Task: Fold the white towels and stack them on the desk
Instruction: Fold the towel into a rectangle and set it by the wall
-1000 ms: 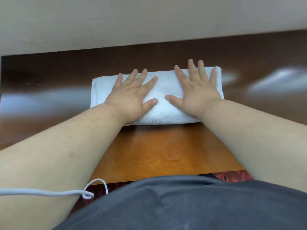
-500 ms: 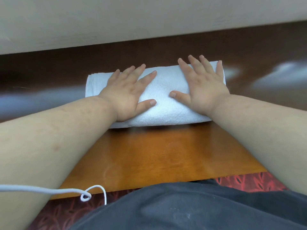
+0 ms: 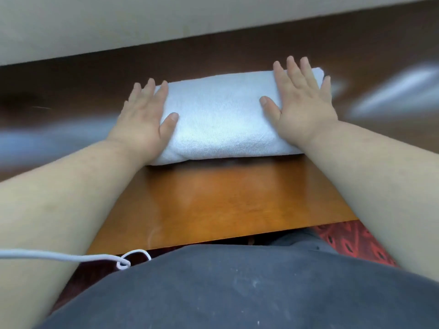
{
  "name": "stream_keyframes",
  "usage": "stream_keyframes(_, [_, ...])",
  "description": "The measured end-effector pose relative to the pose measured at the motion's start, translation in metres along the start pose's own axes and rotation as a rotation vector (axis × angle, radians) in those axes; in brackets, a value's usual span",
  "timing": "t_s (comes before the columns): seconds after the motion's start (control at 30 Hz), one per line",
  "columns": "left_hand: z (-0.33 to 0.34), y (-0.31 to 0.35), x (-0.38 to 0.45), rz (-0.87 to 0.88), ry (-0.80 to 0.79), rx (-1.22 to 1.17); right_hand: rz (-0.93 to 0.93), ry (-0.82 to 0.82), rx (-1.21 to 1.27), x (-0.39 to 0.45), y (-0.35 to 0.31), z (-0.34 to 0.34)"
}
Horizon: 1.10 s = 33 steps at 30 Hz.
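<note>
Fingers (image 3: 152, 91) of the left hand (image 3: 140, 124) straight and spread, gripping nothing, pressing flat on the left end of the towel (image 3: 221, 119). Same story on the right hand (image 3: 301, 103): fingers (image 3: 292, 70) stretched out, palm down on the right end, thumb lying on the cloth. Nothing pinched, nothing curled round.

Between the two palms, one white towel already folded into a thick, compact block, several layers showing at its near side. Sits across the middle of the worktop (image 3: 225, 205), long side parallel to the near edge, well back from it and short of the far edge by the wall.

Looks like a final flattening of this fold. Only the one towel in sight, so no stack yet; other towels out of view, count left unknown.
</note>
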<state>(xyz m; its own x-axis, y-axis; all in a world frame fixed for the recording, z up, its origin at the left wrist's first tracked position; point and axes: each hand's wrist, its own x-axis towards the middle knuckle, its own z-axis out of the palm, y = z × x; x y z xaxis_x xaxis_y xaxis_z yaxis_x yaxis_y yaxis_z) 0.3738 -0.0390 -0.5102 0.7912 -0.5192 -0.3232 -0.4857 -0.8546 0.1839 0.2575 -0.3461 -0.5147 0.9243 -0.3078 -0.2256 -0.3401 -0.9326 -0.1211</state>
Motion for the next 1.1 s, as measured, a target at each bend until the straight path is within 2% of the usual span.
stream_keyframes(0.1, [0.000,-0.006,0.010,0.049,-0.066,-0.034,-0.027,-0.064,0.043,0.006,0.003,0.002])
stream_keyframes(0.2, [-0.007,-0.007,0.015,0.013,-0.124,-0.019,-0.038,-0.123,0.082,0.007,0.004,-0.002])
stream_keyframes(0.27, [-0.009,0.003,0.010,-0.135,-0.098,-0.065,-0.033,-0.092,0.208,0.002,0.005,-0.009])
stream_keyframes(0.3, [-0.009,0.010,0.005,-0.270,-0.057,-0.159,0.010,-0.025,0.334,-0.003,0.006,-0.013])
stream_keyframes(0.37, [-0.009,0.020,-0.005,-0.605,0.033,-0.471,0.213,0.147,0.606,-0.014,0.012,-0.018])
stream_keyframes(0.4, [-0.009,0.022,-0.010,-0.750,0.065,-0.615,0.364,0.177,0.739,-0.019,0.015,-0.019])
stream_keyframes(0.47, [-0.012,0.022,-0.012,-0.963,0.040,-0.756,0.682,0.068,0.968,-0.025,0.021,-0.021])
stream_keyframes(0.53, [-0.017,0.022,-0.015,-1.060,-0.037,-0.828,0.843,-0.112,1.101,-0.030,0.028,-0.023])
stream_keyframes(0.7, [-0.018,0.025,-0.028,-1.045,-0.176,-1.157,0.833,-0.362,1.406,-0.022,0.042,-0.036])
stream_keyframes(0.8, [-0.020,0.015,-0.044,-1.018,-0.196,-1.330,0.820,-0.457,1.493,-0.019,0.037,-0.041])
stream_keyframes(0.93, [-0.026,-0.027,-0.065,-0.908,-0.176,-1.419,0.732,-0.453,1.531,-0.018,0.002,-0.041])
stream_keyframes(1.1, [-0.055,-0.115,-0.093,-0.856,-0.039,-1.398,0.623,-0.419,1.606,-0.008,-0.085,-0.038])
